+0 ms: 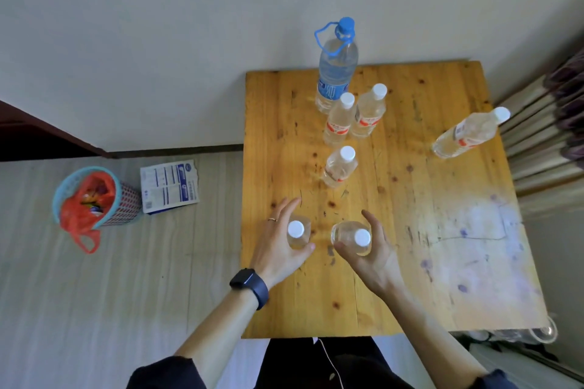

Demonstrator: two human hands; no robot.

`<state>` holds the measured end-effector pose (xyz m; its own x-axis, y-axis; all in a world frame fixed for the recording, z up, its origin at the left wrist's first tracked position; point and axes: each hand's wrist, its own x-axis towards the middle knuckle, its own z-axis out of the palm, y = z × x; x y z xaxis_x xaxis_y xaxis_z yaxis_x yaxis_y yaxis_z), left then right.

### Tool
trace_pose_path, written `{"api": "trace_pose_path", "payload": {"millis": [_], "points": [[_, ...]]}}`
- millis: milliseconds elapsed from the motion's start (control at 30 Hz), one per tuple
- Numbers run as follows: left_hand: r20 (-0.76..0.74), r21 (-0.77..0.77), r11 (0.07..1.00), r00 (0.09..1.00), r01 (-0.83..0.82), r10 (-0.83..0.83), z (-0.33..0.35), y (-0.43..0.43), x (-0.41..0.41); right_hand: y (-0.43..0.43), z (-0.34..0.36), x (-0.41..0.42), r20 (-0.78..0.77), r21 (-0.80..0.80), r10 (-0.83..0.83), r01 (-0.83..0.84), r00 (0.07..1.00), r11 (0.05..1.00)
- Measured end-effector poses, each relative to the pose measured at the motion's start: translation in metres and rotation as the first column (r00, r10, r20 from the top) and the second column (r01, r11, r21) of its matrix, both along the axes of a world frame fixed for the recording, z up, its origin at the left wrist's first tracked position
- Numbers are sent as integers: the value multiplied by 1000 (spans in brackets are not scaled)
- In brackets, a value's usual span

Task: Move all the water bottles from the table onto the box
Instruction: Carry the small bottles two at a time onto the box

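Note:
On the wooden table (410, 230) stand several clear water bottles with white caps. My left hand (278, 246) curls around one small bottle (296, 230) near the table's front left. My right hand (369, 256) curls around a second small bottle (355, 237) just beside it. Another small bottle (339, 166) stands a little farther back. Two more bottles (338, 118) (369, 110) stand side by side behind it. A large bottle with a blue cap and handle (336, 66) stands at the far edge. One bottle (467, 133) stands at the right edge. No box is in view.
On the floor to the left sit a blue basket with a red bag (91, 199) and a white printed packet (169, 185). Stacked boards or books (543, 136) lie beyond the table's right edge. A wall runs behind the table.

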<state>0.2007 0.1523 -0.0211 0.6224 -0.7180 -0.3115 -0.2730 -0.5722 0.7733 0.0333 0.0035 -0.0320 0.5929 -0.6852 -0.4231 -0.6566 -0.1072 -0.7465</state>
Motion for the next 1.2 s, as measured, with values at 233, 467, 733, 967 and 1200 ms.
{"api": "trace_pose_path", "payload": {"millis": [233, 467, 733, 967, 1200], "points": [[-106, 98, 982, 979, -163, 174, -26, -15, -8, 8, -23, 11, 40, 52, -142, 140, 989, 989], [-16, 156, 986, 998, -65, 68, -26, -10, 4, 12, -28, 10, 46, 36, -193, 191, 980, 981], [181, 185, 978, 975, 98, -132, 1, -16, -5, 37, 21, -45, 137, -59, -407, 418, 903, 906], [362, 105, 838, 764, 536, -534, 51, -65, -61, 66, 84, -139, 169, -165, -656, 677, 736, 717], [549, -42, 518, 453, 854, -702, 89, -112, -188, 124, 127, -251, 201, -247, -896, 905, 396, 345]]}}
